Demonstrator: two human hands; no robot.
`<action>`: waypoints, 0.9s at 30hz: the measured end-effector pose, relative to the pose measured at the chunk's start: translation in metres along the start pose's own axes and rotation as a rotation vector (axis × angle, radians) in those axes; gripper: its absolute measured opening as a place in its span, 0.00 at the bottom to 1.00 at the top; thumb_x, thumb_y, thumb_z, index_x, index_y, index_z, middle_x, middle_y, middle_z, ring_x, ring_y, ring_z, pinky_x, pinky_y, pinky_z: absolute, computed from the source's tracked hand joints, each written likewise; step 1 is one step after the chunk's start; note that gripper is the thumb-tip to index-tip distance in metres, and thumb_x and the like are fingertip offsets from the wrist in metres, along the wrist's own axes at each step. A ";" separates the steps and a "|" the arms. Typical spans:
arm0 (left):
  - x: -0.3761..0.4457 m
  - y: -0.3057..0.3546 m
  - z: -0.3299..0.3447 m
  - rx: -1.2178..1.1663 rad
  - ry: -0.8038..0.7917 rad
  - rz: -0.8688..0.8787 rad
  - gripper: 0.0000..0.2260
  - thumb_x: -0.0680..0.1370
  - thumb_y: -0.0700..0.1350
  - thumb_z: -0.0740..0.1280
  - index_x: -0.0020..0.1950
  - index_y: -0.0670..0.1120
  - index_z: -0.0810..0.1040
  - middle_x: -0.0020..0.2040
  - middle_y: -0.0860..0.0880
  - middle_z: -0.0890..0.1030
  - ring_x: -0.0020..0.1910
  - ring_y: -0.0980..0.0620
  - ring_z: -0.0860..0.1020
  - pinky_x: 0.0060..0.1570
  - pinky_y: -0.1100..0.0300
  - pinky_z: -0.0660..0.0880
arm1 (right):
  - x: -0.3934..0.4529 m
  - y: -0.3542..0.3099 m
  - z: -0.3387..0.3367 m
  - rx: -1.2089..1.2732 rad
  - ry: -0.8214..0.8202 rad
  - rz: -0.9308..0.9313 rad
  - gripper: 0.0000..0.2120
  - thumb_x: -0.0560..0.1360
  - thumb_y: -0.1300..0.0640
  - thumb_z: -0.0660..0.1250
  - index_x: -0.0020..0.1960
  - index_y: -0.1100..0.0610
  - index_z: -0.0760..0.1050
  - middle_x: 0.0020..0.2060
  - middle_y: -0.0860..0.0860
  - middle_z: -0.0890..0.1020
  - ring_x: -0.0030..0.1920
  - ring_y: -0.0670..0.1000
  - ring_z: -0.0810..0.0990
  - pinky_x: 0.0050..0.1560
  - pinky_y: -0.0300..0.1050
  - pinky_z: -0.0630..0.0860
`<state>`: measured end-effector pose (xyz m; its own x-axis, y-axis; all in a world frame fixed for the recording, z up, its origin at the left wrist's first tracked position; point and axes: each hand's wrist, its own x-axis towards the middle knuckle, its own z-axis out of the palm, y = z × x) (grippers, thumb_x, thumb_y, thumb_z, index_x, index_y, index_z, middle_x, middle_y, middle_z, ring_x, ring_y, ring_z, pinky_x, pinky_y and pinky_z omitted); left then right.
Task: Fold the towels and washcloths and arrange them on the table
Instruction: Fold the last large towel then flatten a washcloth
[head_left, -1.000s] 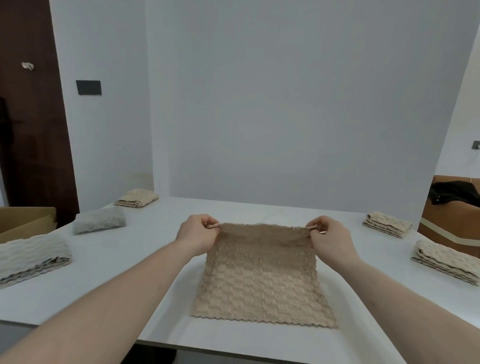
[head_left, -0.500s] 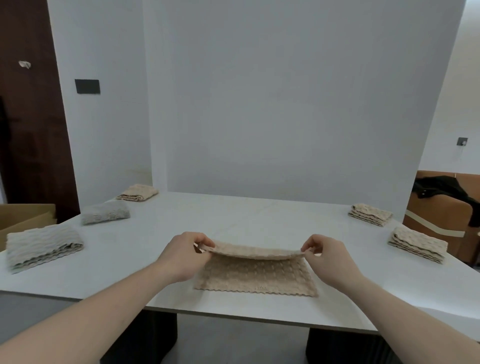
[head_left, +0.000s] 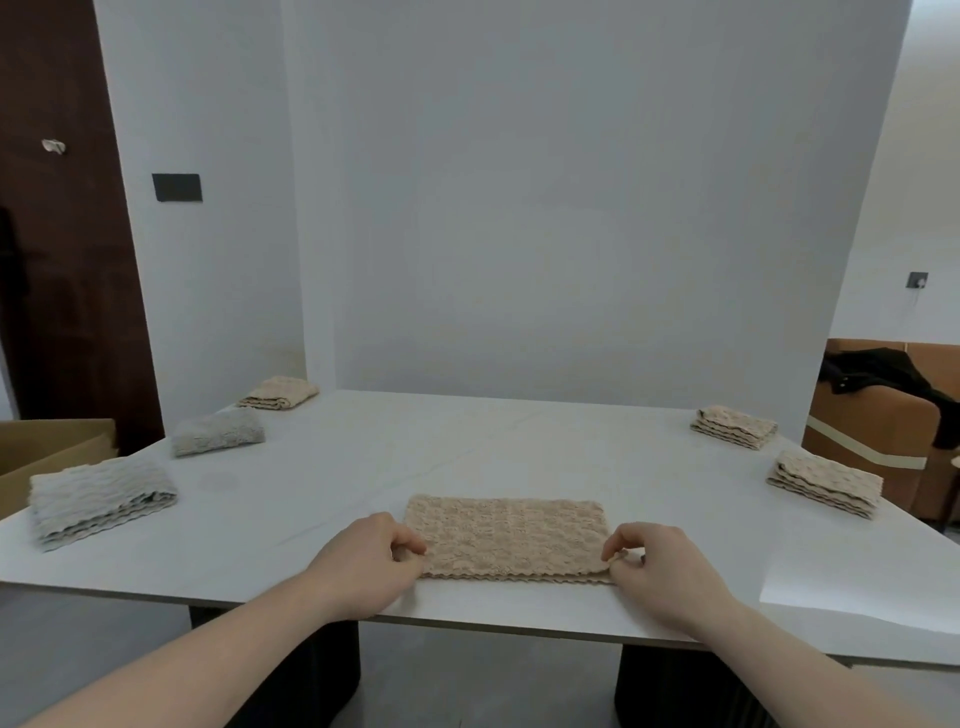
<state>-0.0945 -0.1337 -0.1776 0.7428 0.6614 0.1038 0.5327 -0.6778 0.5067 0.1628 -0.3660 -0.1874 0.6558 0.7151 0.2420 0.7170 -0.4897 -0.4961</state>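
Beige washcloth (head_left: 506, 535) lies folded between the hands — left (head_left: 371, 564), right (head_left: 662, 569) — each pinching a near corner.

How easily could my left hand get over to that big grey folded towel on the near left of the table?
Probably yes. The grey towel lies to the left of the left hand with only bare table between. But that hand is pinching the beige washcloth, so it would have to let go first.
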 end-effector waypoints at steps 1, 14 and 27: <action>0.000 0.001 0.001 0.010 -0.011 -0.004 0.13 0.76 0.54 0.64 0.58 0.59 0.84 0.51 0.62 0.77 0.49 0.63 0.77 0.54 0.65 0.74 | -0.001 0.000 0.002 -0.006 -0.003 -0.001 0.08 0.70 0.56 0.65 0.39 0.45 0.81 0.42 0.40 0.84 0.45 0.40 0.80 0.50 0.42 0.77; 0.018 0.055 0.011 0.054 0.115 0.139 0.16 0.78 0.60 0.60 0.62 0.60 0.79 0.64 0.61 0.69 0.67 0.56 0.68 0.70 0.54 0.65 | 0.025 -0.009 0.015 0.089 0.106 0.007 0.10 0.79 0.45 0.62 0.55 0.45 0.80 0.60 0.42 0.79 0.62 0.47 0.77 0.61 0.46 0.72; 0.069 0.079 0.085 0.343 -0.216 0.130 0.34 0.79 0.70 0.46 0.83 0.60 0.45 0.84 0.55 0.42 0.82 0.49 0.39 0.79 0.41 0.36 | 0.049 0.002 0.041 -0.301 -0.175 0.049 0.34 0.82 0.35 0.46 0.84 0.46 0.47 0.83 0.43 0.52 0.83 0.50 0.49 0.80 0.63 0.41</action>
<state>0.0334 -0.1690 -0.2027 0.8611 0.5059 -0.0518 0.5061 -0.8427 0.1834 0.1871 -0.3119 -0.2107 0.6598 0.7487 0.0647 0.7399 -0.6322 -0.2297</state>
